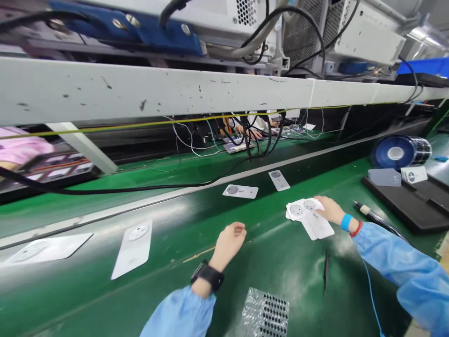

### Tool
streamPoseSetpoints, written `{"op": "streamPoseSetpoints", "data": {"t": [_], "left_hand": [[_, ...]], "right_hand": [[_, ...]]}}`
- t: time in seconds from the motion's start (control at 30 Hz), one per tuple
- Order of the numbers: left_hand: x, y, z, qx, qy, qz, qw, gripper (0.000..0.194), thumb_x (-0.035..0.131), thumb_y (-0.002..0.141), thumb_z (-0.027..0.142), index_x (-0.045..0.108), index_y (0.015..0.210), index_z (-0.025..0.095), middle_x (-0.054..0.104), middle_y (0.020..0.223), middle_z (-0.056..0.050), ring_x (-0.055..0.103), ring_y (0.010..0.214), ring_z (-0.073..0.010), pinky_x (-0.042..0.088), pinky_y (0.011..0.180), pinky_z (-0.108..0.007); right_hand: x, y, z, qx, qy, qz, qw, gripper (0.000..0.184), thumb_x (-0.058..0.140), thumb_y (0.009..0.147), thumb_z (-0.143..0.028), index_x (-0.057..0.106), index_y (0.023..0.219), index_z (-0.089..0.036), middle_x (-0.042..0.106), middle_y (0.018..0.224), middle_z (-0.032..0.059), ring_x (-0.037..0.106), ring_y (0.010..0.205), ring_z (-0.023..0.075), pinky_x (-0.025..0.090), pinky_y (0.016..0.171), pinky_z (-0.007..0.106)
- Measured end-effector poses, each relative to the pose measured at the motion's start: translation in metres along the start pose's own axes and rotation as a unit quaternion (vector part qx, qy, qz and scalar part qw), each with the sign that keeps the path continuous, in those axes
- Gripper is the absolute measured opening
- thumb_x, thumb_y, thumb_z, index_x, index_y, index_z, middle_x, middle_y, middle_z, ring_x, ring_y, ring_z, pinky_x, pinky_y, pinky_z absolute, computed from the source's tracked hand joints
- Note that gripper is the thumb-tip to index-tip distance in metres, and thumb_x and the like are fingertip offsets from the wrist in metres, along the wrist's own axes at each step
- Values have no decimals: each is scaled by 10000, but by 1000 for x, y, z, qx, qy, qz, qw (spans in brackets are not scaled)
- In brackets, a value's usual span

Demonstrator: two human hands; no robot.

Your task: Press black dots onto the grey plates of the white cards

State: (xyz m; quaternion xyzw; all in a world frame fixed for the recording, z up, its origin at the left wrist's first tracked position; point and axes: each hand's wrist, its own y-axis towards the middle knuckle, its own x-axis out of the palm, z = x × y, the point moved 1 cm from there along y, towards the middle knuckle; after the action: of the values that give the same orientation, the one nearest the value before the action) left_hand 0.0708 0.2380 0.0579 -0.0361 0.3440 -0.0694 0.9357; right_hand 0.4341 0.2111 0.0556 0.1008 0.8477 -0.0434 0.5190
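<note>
My right hand has its fingers on the edge of a small fanned stack of white rectangular panels, each with a grey round disc near one end. To the left of it, my left hand is above the green bench with its fingers curled in; nothing shows in it. Two similar panels lie beyond my hands: one panel on its long side, another panel at an angle. Farther left are a tilted panel and a blurred panel. Black tweezers lie below the stack.
A clear sheet with black dots lies near the front. On the right are a pen-like tool, a black tray and a blue film roll. A white shelf beam crosses above, with hanging cables and co-workers behind.
</note>
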Motion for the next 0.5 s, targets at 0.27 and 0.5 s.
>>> {"op": "streamPoseSetpoints", "data": {"t": [0.27, 0.5], "left_hand": [[28, 121, 21, -22, 164, 105, 981, 423, 609, 881, 332, 532, 1264, 170, 502, 1353, -117, 498, 1212, -293, 420, 982, -530], [43, 172, 27, -26, 208, 83, 974, 489, 606, 872, 381, 501, 1304, 175, 428, 1423, -131, 407, 1289, -337, 325, 1036, -592]], "right_hand": [[52, 136, -112, 75, -116, -28, 990, 345, 575, 928, -350, 542, 1214, -160, 570, 1223, 89, 597, 1055, 226, 515, 887, 444], [84, 174, -104, 131, -158, -26, 978, 357, 576, 927, -347, 531, 1231, -164, 558, 1243, 91, 587, 1075, 233, 508, 899, 452]]}}
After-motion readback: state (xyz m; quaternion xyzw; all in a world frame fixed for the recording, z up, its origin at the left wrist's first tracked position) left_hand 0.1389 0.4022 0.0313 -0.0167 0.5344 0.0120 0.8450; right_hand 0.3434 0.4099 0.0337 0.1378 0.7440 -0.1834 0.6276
